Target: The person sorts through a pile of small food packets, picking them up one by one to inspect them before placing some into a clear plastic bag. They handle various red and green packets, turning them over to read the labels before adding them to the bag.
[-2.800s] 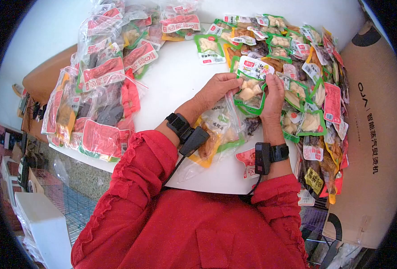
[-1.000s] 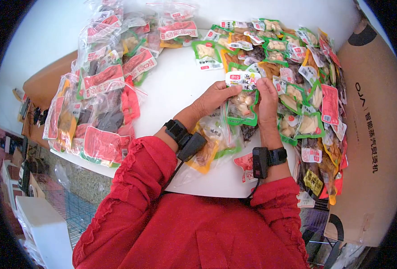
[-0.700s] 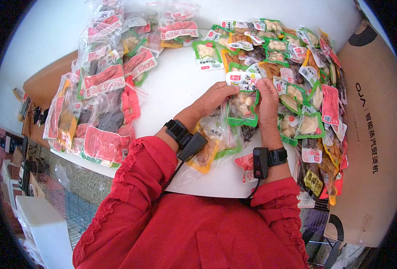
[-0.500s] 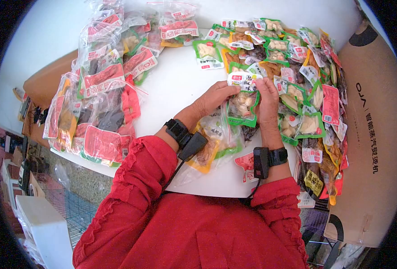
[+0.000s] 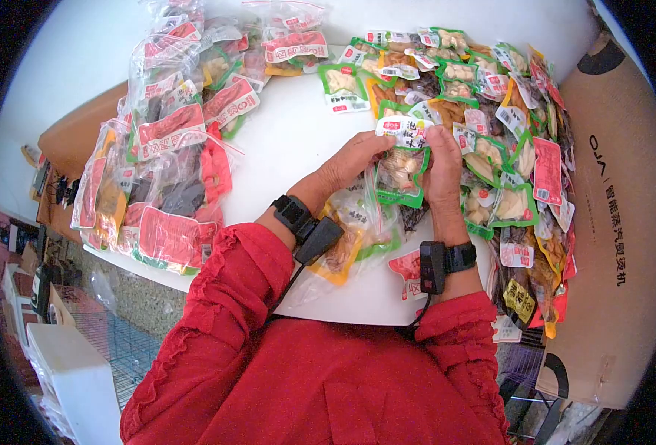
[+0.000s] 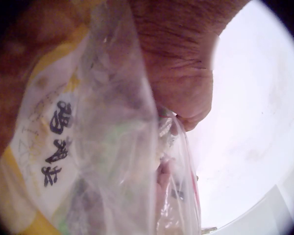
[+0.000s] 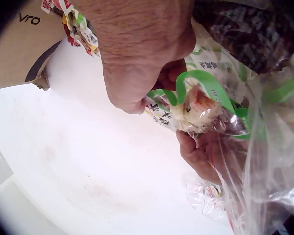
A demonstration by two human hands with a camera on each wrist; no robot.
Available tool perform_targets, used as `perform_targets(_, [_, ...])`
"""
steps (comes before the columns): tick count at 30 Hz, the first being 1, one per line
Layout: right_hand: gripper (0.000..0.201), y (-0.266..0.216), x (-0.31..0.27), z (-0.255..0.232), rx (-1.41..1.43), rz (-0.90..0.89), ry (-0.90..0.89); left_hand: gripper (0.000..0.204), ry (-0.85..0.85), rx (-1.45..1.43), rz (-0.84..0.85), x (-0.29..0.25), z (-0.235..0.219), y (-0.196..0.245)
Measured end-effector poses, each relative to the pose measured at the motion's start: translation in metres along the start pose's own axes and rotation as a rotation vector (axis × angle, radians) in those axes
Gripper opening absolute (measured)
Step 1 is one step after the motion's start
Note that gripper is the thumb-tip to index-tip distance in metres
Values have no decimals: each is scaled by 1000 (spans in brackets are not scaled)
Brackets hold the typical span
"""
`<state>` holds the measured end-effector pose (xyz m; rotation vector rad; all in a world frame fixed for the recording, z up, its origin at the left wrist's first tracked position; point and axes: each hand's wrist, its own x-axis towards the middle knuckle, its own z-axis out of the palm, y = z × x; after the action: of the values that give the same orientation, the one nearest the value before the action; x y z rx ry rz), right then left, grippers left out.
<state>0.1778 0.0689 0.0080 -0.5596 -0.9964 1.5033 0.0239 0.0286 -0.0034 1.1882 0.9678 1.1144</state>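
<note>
Both hands hold a vacuum-sealed snack packet (image 5: 402, 169) with a green border, a white printed top and pale lumpy food behind its clear window. My left hand (image 5: 352, 162) pinches its upper left side, the thumb lying along the white label. On the opposite side, my right hand (image 5: 444, 165) grips the upper right edge. Below the left hand lies a clear zip bag (image 5: 376, 215); its red-striped mouth rises beside that hand in the left wrist view. Inside the bag shows a yellow-edged packet (image 5: 340, 252). The fingers behind the held packet are mostly hidden in the head view.
Filled clear bags with red labels (image 5: 172, 133) cover the table's left side. A heap of loose snack packets (image 5: 484, 141) lies at the right, against a cardboard box (image 5: 602, 222). One red packet (image 5: 408, 274) lies near the front edge of the white table (image 5: 283, 148).
Since the earliest frame, both hands have moved the packet slightly left and down. Over the last second it has shifted only a little, and the right fingers have moved slightly at its edge.
</note>
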Motion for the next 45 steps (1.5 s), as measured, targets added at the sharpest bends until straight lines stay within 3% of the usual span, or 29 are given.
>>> perform_targets(2, [14,4,2,-5,-111,-55,-63,35,-10,30,-24,-2,3,4])
perform_targets(4, [15,2,4,-6,-188,-126,-25,31,15,-243,11,-5,12,5])
perform_targets(7, [17,1,6,-6,-233,-238,65,32,-74,-135,108,-7,11,8])
perform_targets(10, [19,-2,7,-8,-269,-324,132,32,-15,-157,154,-7,15,6])
perform_targets(12, [18,-4,6,-6,-231,-355,215,29,-49,-90,85,-7,8,6])
perform_targets(16, [18,-6,7,-8,-254,-337,253,20,-84,2,-13,-5,5,3])
perform_targets(23, [18,-7,5,-6,-200,-300,227,17,-76,-73,-11,-5,6,2])
perform_targets(31, [19,-7,5,-9,-345,-283,236,17,-44,90,25,-7,10,8])
perform_targets(45, [16,-10,3,0,-176,-276,224,25,-71,101,34,-13,16,18])
